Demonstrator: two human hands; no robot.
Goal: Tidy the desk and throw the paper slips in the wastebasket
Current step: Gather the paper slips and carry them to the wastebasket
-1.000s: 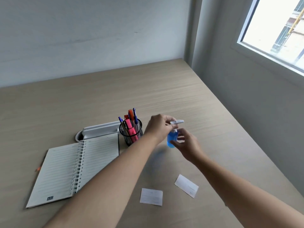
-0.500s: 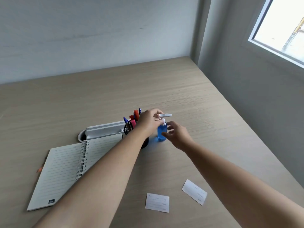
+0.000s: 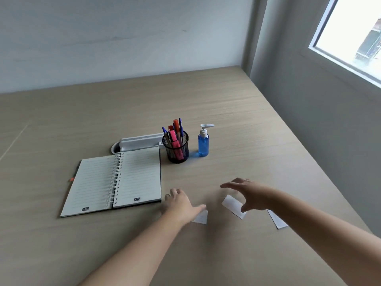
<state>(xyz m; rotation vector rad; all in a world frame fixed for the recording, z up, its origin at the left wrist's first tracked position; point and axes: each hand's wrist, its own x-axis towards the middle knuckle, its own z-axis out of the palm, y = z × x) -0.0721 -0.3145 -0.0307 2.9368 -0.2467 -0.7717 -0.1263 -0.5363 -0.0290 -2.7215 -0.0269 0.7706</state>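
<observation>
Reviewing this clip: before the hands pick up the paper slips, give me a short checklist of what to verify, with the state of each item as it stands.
1. Left hand empty and open: ok.
2. Right hand empty, fingers spread above the middle slip: ok.
3. All slips visible: not ok. The left slip is half hidden by the left hand, the right slip by the right forearm.
4. Slips lie flat and apart on the desk: ok for the parts that show.
5. Blue pump bottle upright beside the pen cup, out of the way: ok.
6. Wastebasket location: cannot tell, not in view.
</observation>
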